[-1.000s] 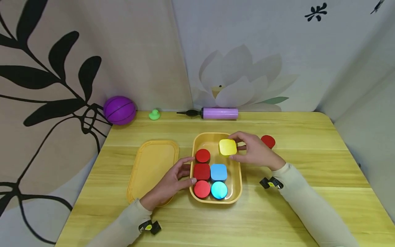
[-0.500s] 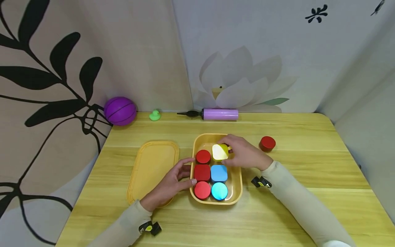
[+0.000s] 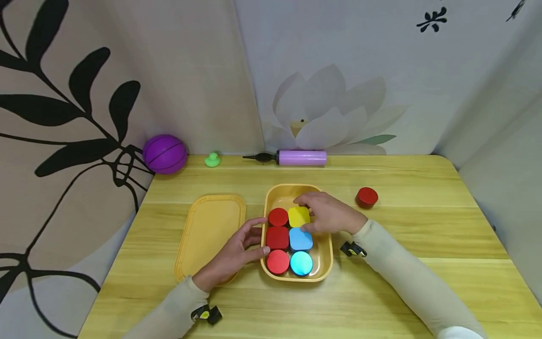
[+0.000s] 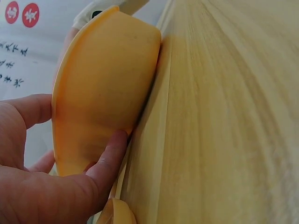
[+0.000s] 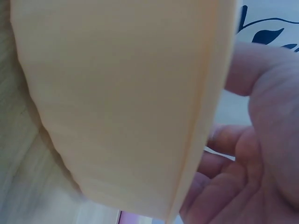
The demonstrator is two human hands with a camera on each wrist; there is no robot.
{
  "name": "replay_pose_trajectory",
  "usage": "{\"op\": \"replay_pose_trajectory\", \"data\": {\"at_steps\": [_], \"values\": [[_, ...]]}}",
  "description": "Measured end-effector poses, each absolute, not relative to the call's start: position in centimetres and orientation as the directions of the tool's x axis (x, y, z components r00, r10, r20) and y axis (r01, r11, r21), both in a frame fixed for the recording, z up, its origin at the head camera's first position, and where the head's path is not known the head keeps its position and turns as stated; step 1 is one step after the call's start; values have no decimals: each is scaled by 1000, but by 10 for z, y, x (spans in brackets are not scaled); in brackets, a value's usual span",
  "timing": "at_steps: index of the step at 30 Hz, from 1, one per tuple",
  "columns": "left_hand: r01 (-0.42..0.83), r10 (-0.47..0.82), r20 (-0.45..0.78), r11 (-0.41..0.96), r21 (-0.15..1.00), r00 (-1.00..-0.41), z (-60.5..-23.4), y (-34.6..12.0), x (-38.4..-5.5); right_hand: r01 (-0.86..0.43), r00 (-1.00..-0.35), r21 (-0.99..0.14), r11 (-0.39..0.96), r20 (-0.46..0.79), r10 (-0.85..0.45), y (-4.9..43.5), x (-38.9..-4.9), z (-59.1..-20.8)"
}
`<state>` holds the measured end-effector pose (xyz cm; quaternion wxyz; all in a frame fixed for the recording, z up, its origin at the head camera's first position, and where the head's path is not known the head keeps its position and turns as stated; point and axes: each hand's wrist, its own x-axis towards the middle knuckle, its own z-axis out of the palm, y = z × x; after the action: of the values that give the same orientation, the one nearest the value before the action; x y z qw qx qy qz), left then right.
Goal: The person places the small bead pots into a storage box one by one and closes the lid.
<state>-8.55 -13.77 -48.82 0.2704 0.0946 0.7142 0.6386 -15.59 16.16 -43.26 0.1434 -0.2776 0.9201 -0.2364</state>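
A deep yellow-orange plastic box (image 3: 320, 263) holds several blocks. Along its left side lie a red round block (image 3: 278, 216), a red square block (image 3: 277, 238) and another red round block (image 3: 278, 262). Beside these lie a blue square block (image 3: 301, 239) and a blue round block (image 3: 301, 263). My right hand (image 3: 330, 213) reaches over the right rim and pinches a yellow square block (image 3: 298, 216), low inside the box above the blue square one. My left hand (image 3: 234, 247) grips the box's left side, one finger against the outer wall in the left wrist view.
A matching lid (image 3: 209, 230) lies left of the box, partly under the left hand. A red round block (image 3: 366, 197) stands on the table at right. Along the back are a purple ball (image 3: 164, 154), a green toy duck (image 3: 212, 160) and a purple hand pump (image 3: 302, 157).
My right hand has carried the yellow block left and toward me, down into the box beside the top red one. The left hand stays in place.
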Motion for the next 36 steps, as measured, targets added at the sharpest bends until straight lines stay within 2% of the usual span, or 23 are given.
{"op": "replay_pose_trajectory", "data": {"at_steps": [6, 18, 27, 36], "values": [[-204, 486, -259, 165, 965, -835, -489, -137, -86, -450, -800, -524, 723, -122, -587, 165, -155, -434], [-205, 488, -264, 171, 964, -832, -486, -136, -88, -419, -802, -617, 666, -93, -591, 169, -154, -428], [-206, 485, -261, 164, 965, -835, -486, -137, -88, -447, -818, -664, 600, 31, -575, 178, -150, -419], [-202, 485, -256, 162, 966, -836, -487, -137, -84, -442, -865, -718, 538, 182, -467, 203, -151, -419]]}}
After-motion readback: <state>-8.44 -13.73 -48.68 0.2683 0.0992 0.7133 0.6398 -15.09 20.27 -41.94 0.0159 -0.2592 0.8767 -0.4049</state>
